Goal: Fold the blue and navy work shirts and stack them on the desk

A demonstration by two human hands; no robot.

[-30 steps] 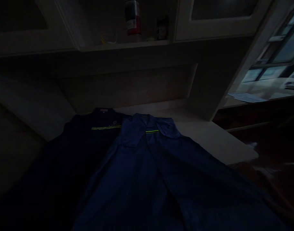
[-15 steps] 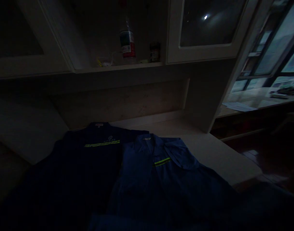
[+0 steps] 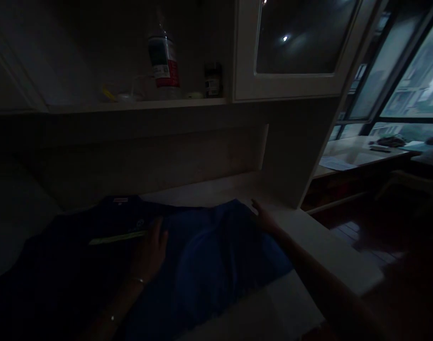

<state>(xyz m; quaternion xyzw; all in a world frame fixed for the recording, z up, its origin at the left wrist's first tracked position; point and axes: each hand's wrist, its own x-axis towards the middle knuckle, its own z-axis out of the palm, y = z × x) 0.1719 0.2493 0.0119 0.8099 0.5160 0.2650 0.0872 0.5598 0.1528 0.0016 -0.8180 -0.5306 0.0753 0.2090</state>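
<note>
The scene is very dark. A blue work garment [image 3: 209, 255] lies folded over on a pale counter [image 3: 322, 246], partly on top of a darker navy garment [image 3: 70, 255] with a yellow-green reflective stripe [image 3: 117, 237]. My left hand [image 3: 150, 253] lies flat with fingers stretched out at the blue garment's left edge. My right hand [image 3: 264, 218] rests with fingers out on the blue garment's far right corner. Neither hand grips anything that I can see.
A shelf above holds a bottle [image 3: 163, 64] with a red label, a small dark jar [image 3: 213, 81] and a clear container [image 3: 126, 94]. A white cabinet door [image 3: 290, 87] hangs at upper right. A desk [image 3: 361, 158] with papers stands by the window.
Both hands have come into view and now lie on the blue garment. Its lower part has been folded up over its top, hiding its collar and stripe. The camera has shifted right.
</note>
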